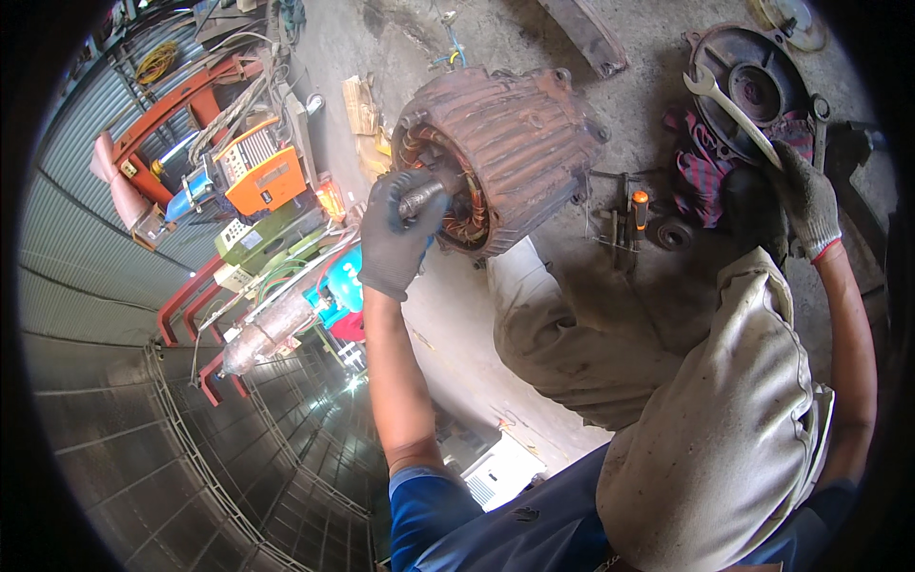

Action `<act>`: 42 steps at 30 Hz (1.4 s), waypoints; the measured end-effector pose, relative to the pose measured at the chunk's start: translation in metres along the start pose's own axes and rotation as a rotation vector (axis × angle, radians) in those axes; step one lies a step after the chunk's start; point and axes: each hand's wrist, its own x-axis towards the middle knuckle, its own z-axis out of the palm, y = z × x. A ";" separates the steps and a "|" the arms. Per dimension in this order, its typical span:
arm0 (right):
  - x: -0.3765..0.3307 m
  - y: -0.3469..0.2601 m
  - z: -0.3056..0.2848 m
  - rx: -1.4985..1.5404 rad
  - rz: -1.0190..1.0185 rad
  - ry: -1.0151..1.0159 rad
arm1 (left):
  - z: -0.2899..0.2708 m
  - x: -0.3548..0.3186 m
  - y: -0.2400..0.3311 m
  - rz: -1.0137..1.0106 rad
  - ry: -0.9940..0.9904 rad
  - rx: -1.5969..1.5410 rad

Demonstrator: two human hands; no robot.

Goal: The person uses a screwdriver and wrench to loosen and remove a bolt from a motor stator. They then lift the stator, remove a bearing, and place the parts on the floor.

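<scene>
A rusty, ribbed electric motor housing (538,143) lies on its side on the concrete, copper windings (467,225) showing at its open end. My left hand (389,238), in a dark glove, is closed round the metal shaft (419,199) that sticks out of that end. On the right, my right hand (808,198), in a grey knitted glove, grips a wrench (739,114) near one end. The wrench's open jaw points up and left, in front of a round dark motor end cover (786,69). The right fingertips are partly hidden.
An orange-handled screwdriver (640,212) and a dark ring (675,234) lie right of the motor. Beside the end cover is a striped cloth (699,172). A metal bar (589,36) lies beyond. An orange machine (264,177) and a blue-topped cylinder (276,324) stand left.
</scene>
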 end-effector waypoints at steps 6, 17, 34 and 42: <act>0.002 0.000 0.001 -0.055 0.000 -0.009 | -0.010 0.005 0.004 0.177 -0.092 0.370; 0.002 0.006 0.008 -0.106 0.010 0.022 | 0.008 0.010 -0.007 -0.022 0.022 0.187; 0.004 0.002 0.006 -0.147 -0.030 0.045 | -0.006 0.019 0.006 -0.083 -0.171 0.151; 0.003 0.002 0.006 -0.114 -0.057 0.060 | 0.000 0.020 0.002 -0.346 -0.109 -0.004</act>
